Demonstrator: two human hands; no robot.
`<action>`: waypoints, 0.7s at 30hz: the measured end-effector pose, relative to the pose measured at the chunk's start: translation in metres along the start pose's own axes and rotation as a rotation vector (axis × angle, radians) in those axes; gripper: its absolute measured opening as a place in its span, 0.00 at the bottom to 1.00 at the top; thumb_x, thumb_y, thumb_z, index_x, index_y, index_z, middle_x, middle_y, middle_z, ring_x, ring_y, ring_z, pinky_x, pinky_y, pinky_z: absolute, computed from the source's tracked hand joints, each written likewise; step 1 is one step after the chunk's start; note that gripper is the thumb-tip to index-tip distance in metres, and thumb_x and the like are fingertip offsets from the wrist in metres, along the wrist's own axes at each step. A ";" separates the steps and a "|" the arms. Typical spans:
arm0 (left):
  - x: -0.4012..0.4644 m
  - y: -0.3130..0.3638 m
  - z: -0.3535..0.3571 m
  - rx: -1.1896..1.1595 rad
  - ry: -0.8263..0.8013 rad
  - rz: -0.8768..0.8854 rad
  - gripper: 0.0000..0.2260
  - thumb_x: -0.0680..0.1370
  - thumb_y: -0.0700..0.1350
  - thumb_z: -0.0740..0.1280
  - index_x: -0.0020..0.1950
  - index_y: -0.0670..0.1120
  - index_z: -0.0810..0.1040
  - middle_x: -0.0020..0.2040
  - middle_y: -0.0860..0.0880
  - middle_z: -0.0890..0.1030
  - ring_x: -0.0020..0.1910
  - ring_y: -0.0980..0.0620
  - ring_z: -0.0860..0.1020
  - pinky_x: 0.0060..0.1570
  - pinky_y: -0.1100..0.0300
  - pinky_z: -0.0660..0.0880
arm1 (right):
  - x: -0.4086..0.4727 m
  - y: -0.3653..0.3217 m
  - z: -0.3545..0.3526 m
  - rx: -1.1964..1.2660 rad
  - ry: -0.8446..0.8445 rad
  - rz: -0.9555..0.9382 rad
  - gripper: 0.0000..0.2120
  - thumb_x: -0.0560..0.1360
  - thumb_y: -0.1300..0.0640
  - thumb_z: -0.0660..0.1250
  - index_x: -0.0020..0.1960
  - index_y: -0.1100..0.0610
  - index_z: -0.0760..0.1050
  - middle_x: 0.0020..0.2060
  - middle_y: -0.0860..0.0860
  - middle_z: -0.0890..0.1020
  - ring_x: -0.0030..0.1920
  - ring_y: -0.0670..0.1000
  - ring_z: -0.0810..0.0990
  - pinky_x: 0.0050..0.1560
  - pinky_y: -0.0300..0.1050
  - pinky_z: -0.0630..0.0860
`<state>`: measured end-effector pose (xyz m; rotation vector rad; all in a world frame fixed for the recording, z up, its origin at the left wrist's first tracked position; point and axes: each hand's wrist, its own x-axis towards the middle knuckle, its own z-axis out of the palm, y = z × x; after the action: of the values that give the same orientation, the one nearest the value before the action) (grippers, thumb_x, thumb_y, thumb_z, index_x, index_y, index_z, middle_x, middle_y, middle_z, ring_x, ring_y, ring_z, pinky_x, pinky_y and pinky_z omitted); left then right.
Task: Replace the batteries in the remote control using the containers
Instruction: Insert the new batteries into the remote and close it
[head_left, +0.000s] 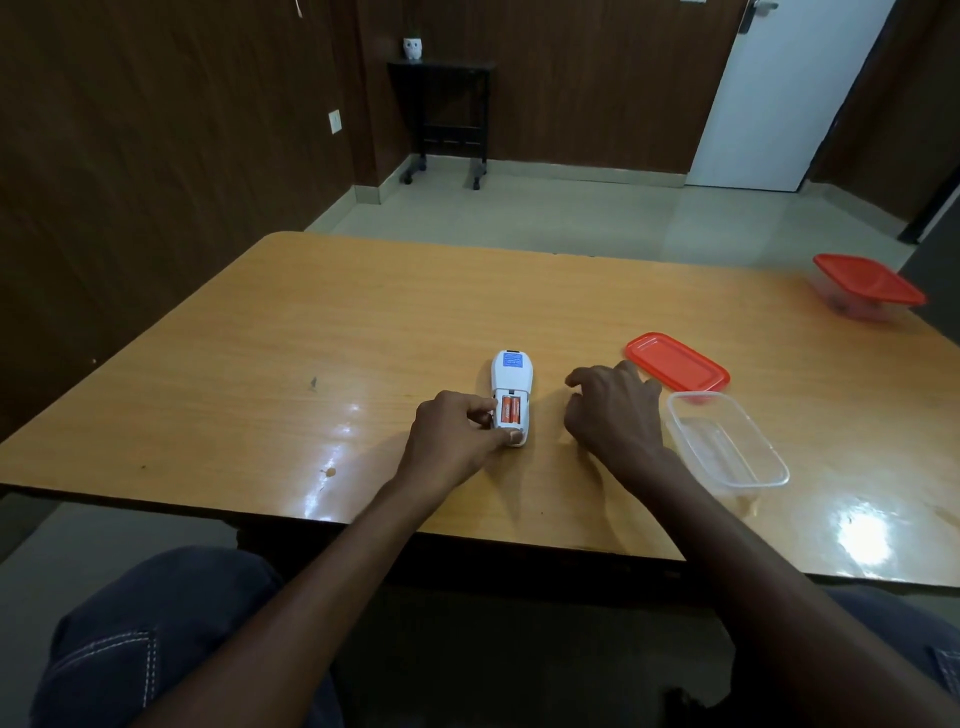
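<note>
remote (512, 384) lies on table (311, 322); open container (727, 441) right; lid (678, 362) behind it

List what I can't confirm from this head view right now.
- Closed container: contents blurred behind its red lid, far right.
- Battery cover: unseen, possibly beneath the right hand.
- Batteries: polarity marks too small.
- Remote: near end hidden by the left hand.

A: Free room? Left half of table (218, 364) bare, far edge too.

B: Centre: remote (511, 395) lies flat, left hand (452, 436) pinching its near end. Narrow lane of bare wood between it and right hand (613, 415).

A: Right side crowded: open clear container (727, 441) just beside that hand, loose red lid (678, 362) behind it.

B: Lidded container (865, 286) far right corner, well apart.
</note>
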<state>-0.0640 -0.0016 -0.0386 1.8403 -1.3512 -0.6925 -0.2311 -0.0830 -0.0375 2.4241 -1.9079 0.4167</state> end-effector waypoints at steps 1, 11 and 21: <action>0.000 0.000 0.000 0.002 0.000 0.000 0.24 0.68 0.52 0.81 0.63 0.50 0.84 0.55 0.51 0.86 0.42 0.60 0.79 0.38 0.72 0.70 | -0.001 -0.001 0.001 0.034 -0.002 0.009 0.16 0.77 0.59 0.64 0.64 0.53 0.79 0.59 0.51 0.83 0.63 0.57 0.74 0.57 0.58 0.71; 0.004 0.002 -0.003 -0.063 -0.056 -0.086 0.22 0.72 0.50 0.78 0.66 0.50 0.82 0.58 0.50 0.85 0.51 0.55 0.80 0.47 0.64 0.73 | -0.006 -0.019 -0.014 0.631 0.087 0.137 0.17 0.73 0.53 0.70 0.60 0.55 0.82 0.57 0.52 0.85 0.57 0.53 0.82 0.55 0.49 0.79; 0.007 0.010 -0.009 -0.433 -0.074 -0.323 0.15 0.77 0.38 0.55 0.52 0.49 0.80 0.40 0.44 0.83 0.30 0.48 0.75 0.33 0.56 0.73 | -0.040 -0.045 0.000 0.253 0.000 -0.313 0.13 0.75 0.52 0.68 0.57 0.52 0.85 0.60 0.52 0.83 0.55 0.56 0.82 0.49 0.48 0.78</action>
<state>-0.0603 -0.0079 -0.0252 1.6980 -0.8621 -1.1330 -0.1968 -0.0335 -0.0402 2.8159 -1.5148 0.6731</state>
